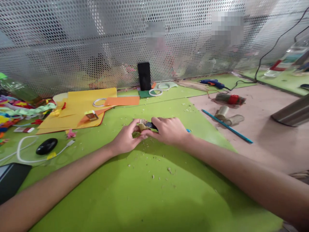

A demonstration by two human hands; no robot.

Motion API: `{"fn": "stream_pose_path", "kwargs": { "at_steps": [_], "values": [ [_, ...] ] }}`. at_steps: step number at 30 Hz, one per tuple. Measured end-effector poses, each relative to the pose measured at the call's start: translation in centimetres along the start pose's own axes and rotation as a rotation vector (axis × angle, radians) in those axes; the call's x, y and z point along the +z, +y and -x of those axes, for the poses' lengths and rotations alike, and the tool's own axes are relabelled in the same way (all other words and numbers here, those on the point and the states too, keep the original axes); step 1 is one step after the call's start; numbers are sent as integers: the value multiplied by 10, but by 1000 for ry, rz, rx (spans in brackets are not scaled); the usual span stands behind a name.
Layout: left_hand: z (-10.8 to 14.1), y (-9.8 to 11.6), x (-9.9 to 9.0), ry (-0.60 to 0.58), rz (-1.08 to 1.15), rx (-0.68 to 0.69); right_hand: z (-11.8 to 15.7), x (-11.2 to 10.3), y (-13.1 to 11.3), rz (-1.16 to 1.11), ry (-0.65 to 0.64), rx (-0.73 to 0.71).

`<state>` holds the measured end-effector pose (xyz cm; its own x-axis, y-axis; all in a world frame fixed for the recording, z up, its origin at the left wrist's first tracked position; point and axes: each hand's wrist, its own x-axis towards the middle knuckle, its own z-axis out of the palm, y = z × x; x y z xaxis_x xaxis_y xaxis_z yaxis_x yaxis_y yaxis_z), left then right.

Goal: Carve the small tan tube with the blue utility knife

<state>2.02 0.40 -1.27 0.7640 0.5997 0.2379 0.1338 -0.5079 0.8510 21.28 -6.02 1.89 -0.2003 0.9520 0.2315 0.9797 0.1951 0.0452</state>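
My left hand (126,138), fingers closed, holds a small tan hollow piece (143,125) by its left side. My right hand (170,131) is wrapped round a dark tool (151,125), whose front end meets the tan piece. A bit of blue (188,130) shows just beyond the right hand's heel. The hands are close together over the green table (135,193). Small pale shavings (169,170) lie scattered under and around them. The tool's exact kind is mostly hidden by my fingers.
Yellow sheets (79,108), a matchbox (91,115), a black mouse (46,146) and a white cable (20,151) lie left. A phone (144,76) leans on the perforated screen (120,38). To the right are a glue gun (212,83), a blue pencil (227,126) and a metal cylinder (292,111).
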Motion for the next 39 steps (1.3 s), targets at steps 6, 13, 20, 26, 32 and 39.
{"fn": "stream_pose_path", "kwargs": {
  "at_steps": [6, 13, 20, 26, 32, 39],
  "values": [
    [0, 1, 0, -78, 69, -43, 2, -3, -3, -9, -26, -19],
    [0, 2, -1, -41, 38, -73, 3, -6, -5, 2, -27, -17],
    [1, 4, -1, 42, -98, -37, 3, -5, -5, -28, -49, -1],
    [1, 6, 0, 90, -187, -52, 1, -4, -2, -22, -61, 27],
    [2, 5, 1, 105, -238, -38, 0, -3, -1, -7, -52, 49],
    [0, 4, -1, 10, -139, -26, -1, -2, -1, -14, -62, 59]
  ]
}}
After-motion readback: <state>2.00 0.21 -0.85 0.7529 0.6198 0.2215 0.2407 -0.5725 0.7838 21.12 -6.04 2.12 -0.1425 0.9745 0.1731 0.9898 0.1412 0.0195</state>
